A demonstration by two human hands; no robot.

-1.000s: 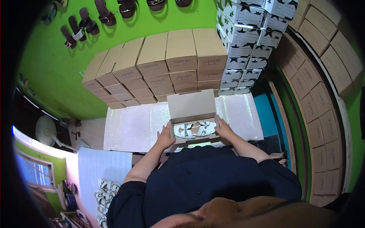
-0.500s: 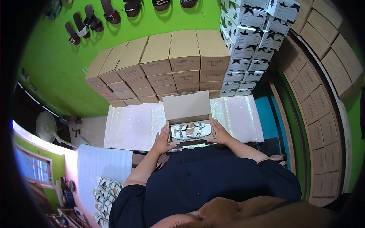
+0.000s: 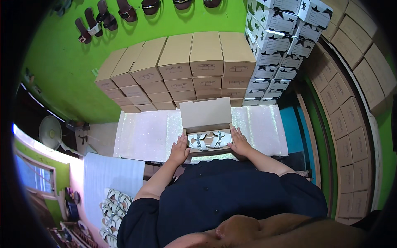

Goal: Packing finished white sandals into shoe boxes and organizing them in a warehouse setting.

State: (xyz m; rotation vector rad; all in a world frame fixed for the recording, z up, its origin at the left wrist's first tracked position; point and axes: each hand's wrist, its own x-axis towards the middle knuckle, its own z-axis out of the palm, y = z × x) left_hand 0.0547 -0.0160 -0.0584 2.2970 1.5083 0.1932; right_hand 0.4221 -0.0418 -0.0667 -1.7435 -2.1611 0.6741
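Note:
An open brown cardboard shoebox (image 3: 206, 152) sits on a glittery white table (image 3: 144, 134) right in front of me, its lid (image 3: 205, 112) standing up at the back. A pair of white sandals (image 3: 209, 140) lies inside. My left hand (image 3: 179, 149) rests flat against the box's left side. My right hand (image 3: 239, 141) presses on the right side. Both hands touch the box with fingers stretched out.
Stacked brown shoeboxes (image 3: 182, 70) line the green wall behind the table, with black-and-white star-printed boxes (image 3: 281, 37) to their right. More brown boxes (image 3: 351, 103) fill shelves at right. Sandals (image 3: 107, 16) hang on the wall. Several white sandals (image 3: 111, 206) lie at lower left near a fan (image 3: 50, 131).
The box has slid slightly toward me and my hands have shifted down its sides; the view has tilted a little.

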